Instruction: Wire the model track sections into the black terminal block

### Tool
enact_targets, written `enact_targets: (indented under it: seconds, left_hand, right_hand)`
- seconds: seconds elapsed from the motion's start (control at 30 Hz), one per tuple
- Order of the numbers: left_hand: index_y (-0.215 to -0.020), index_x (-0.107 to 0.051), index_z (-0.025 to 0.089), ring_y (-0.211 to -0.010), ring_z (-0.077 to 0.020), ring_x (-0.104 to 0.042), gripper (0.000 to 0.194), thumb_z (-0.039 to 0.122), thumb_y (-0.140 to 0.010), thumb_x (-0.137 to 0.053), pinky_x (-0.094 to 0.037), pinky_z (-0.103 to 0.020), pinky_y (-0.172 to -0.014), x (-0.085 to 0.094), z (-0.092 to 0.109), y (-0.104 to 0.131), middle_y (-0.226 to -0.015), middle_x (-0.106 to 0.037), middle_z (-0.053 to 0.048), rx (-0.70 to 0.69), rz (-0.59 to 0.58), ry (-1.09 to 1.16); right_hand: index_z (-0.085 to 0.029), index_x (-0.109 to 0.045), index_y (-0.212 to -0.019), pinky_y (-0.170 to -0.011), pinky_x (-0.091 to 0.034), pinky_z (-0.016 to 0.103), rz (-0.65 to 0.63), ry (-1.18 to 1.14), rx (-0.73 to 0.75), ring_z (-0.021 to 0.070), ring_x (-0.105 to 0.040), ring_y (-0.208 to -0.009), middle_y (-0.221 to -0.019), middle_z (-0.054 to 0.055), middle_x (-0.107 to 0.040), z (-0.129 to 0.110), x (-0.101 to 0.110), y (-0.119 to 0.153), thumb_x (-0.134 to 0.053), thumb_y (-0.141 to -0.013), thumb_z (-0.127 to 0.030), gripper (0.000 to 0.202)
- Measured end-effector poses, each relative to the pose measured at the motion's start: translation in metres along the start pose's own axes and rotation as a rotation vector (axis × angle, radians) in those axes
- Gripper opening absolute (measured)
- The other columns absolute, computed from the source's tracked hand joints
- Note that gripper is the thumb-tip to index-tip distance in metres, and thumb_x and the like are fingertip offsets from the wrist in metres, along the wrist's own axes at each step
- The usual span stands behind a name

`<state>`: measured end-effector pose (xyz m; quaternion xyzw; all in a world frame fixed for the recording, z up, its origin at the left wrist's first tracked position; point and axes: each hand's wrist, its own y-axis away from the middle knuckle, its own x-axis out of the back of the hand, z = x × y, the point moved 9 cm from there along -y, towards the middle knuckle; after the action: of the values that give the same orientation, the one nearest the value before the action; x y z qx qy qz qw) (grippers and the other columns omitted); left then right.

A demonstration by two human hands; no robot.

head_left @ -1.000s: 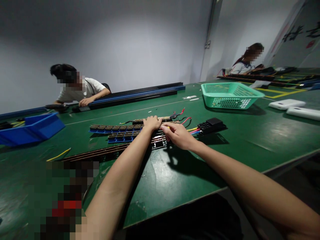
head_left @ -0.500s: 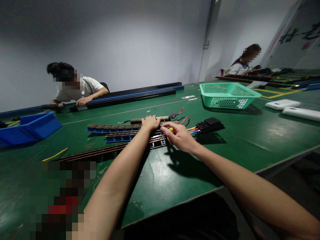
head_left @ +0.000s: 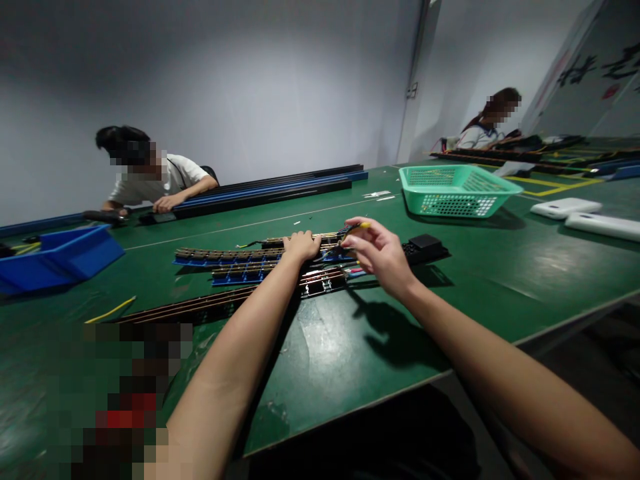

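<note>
Hands of the person wearing the camera are at work over a green-topped counter [head_left: 475, 320]. The left hand [head_left: 302, 245] lies palm down across slim blue-based strips with brass-coloured rails [head_left: 233, 255]; its grip is partly hidden, so whether it clasps them cannot be told. The right hand [head_left: 381, 257], near the strips' right ends, pinches a small yellow item [head_left: 366, 225] whose full shape is unclear. Nearer the person, a long black strip with copper-coloured rods [head_left: 200, 305] passes behind the left forearm. A flat black block [head_left: 424, 247] sits just right of the right hand. Farther back stands a mint-green perforated plastic basket [head_left: 453, 205]; at far left, a blue plastic bin [head_left: 65, 261]. Across the counter, a co-worker in a white top [head_left: 177, 175] leans beside long black and blue bars [head_left: 270, 191].
</note>
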<state>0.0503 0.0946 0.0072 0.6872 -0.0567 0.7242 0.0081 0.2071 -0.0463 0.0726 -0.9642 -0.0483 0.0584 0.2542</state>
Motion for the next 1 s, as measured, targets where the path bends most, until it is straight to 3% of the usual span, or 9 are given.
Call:
enact_targets:
  seconds: [0.13, 0.3, 0.53, 0.83, 0.93, 1.0]
  left_hand:
    - [-0.128, -0.06, 0.018, -0.125, -0.0335, -0.052, 0.06, 0.054, -0.099, -0.022, -0.036, -0.055, -0.103, -0.001, 0.0, -0.001, -0.135, -0.059, -0.016, 0.0, 0.005, -0.005]
    - [-0.128, -0.06, 0.018, -0.127, -0.0333, -0.051, 0.06, 0.054, -0.099, -0.022, -0.035, -0.054, -0.104, 0.0, 0.0, -0.001, -0.136, -0.059, -0.016, 0.005, 0.008, -0.005]
    - [-0.128, -0.06, 0.018, -0.127, -0.0337, -0.051, 0.06, 0.054, -0.098, -0.023, -0.035, -0.055, -0.104, 0.0, 0.0, 0.0, -0.137, -0.058, -0.016, 0.004, 0.0, -0.01]
    - [-0.127, -0.06, 0.019, -0.126, -0.0331, -0.052, 0.059, 0.054, -0.098, -0.022, -0.035, -0.054, -0.104, -0.001, 0.0, -0.001, -0.135, -0.059, -0.016, 0.002, 0.003, -0.012]
    - [-0.128, -0.059, 0.018, -0.126, -0.0334, -0.052, 0.06, 0.054, -0.098, -0.022, -0.035, -0.055, -0.104, -0.001, 0.0, -0.002, -0.136, -0.059, -0.016, 0.0, 0.003, -0.008]
    - [-0.128, -0.059, 0.018, -0.126, -0.0336, -0.051, 0.06, 0.054, -0.098, -0.022, -0.034, -0.055, -0.104, -0.001, 0.0, -0.002, -0.136, -0.058, -0.016, -0.001, 0.003, -0.006]
  right_hand:
    - [-0.018, -0.056, -0.105, -0.033, -0.02, 0.02, 0.29, -0.102, -0.053, 0.0021, -0.027, -0.035, -0.073, -0.002, -0.063, 0.0, 0.047, -0.014, -0.068, -0.076, -0.036, 0.037]
    - [-0.017, -0.06, -0.099, -0.037, -0.029, 0.019, 0.452, 0.041, 0.009, 0.0067, -0.047, -0.046, -0.076, 0.001, -0.064, 0.001, 0.076, -0.02, -0.068, -0.075, -0.035, 0.031]
    - [-0.017, -0.062, -0.101, -0.047, -0.042, 0.023, 0.365, 0.189, 0.103, 0.0128, -0.059, -0.061, -0.08, 0.004, -0.065, 0.001, 0.067, -0.023, -0.065, -0.08, -0.04, 0.031]
    - [-0.019, -0.062, -0.111, -0.05, -0.044, 0.025, 0.34, 0.336, 0.177, 0.0145, -0.06, -0.063, -0.083, 0.004, -0.067, 0.0, 0.06, -0.018, -0.061, -0.085, -0.046, 0.037]
    - [-0.018, -0.065, -0.1, -0.054, -0.043, 0.025, 0.273, 0.43, 0.149, 0.0147, -0.06, -0.064, -0.075, 0.002, -0.065, 0.004, 0.051, -0.018, -0.059, -0.086, -0.046, 0.032]
    - [-0.017, -0.067, -0.089, -0.053, -0.04, 0.024, 0.157, 0.547, 0.149, 0.0128, -0.055, -0.057, -0.064, 0.0, -0.06, 0.006, 0.037, -0.016, -0.058, -0.087, -0.045, 0.029]
